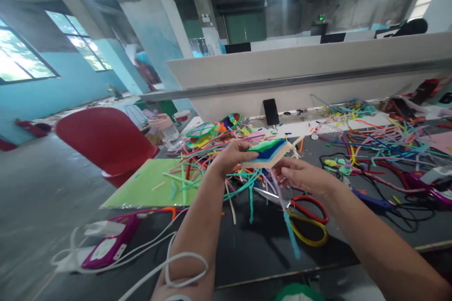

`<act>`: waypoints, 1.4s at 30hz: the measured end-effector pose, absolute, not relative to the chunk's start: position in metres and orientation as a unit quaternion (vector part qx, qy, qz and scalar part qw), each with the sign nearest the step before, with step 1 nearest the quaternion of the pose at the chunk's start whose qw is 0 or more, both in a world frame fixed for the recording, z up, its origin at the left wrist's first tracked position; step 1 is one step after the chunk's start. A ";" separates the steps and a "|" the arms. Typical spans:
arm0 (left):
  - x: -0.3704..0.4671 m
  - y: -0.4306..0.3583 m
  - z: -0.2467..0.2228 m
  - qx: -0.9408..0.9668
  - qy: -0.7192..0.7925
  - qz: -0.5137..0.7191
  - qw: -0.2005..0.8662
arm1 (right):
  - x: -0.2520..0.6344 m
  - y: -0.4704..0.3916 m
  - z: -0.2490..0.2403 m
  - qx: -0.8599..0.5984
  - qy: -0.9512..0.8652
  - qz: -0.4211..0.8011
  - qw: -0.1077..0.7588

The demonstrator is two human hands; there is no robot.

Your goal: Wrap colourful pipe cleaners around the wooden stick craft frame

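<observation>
Between my hands, above the dark table, is a small flat piece (269, 154) with green, blue and cream bands. My left hand (235, 156) pinches its left side between thumb and fingers. At its lower right edge is my right hand (300, 175), fingers curled close to a pale lilac strip (277, 187) that hangs down; whether they grip anything is unclear. Scissors with red and yellow handles (310, 218) lie beneath my right hand. Pipe cleaners in many colours (247, 183) are heaped under and behind the piece.
On the left are a green sheet (141, 186), a purple glue gun (111, 244) with white cable and a red chair (102, 138). A phone (270, 112) leans at the back. More pipe cleaners (384, 138) and black cables (399, 216) lie right.
</observation>
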State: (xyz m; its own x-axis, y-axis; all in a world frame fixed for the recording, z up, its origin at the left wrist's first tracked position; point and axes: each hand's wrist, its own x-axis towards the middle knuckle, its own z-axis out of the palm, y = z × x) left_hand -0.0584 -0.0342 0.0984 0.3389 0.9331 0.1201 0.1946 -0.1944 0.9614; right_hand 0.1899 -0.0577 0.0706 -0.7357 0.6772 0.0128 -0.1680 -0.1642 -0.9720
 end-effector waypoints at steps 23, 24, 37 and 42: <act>0.006 -0.062 0.107 0.682 0.467 0.464 0.317 | 0.139 -0.015 0.051 -0.157 -0.348 0.707 0.596; 0.008 -0.059 0.104 0.682 0.451 0.459 0.347 | 0.139 -0.015 0.048 -0.152 -0.350 0.703 0.600; 0.050 -0.060 0.082 0.383 0.301 0.622 0.612 | 0.138 -0.021 0.033 -0.194 -0.351 0.616 0.679; 0.052 -0.055 0.075 0.334 0.310 0.675 0.580 | 0.135 -0.024 0.033 -0.199 -0.412 0.555 0.695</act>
State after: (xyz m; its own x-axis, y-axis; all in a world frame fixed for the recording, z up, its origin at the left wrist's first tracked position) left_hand 0.0518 -0.0548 0.0745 -0.1032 0.9904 0.0915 -0.5755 -0.1345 0.8066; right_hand 0.1351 -0.0242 0.0326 0.0447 0.9351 0.3516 -0.6068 0.3051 -0.7340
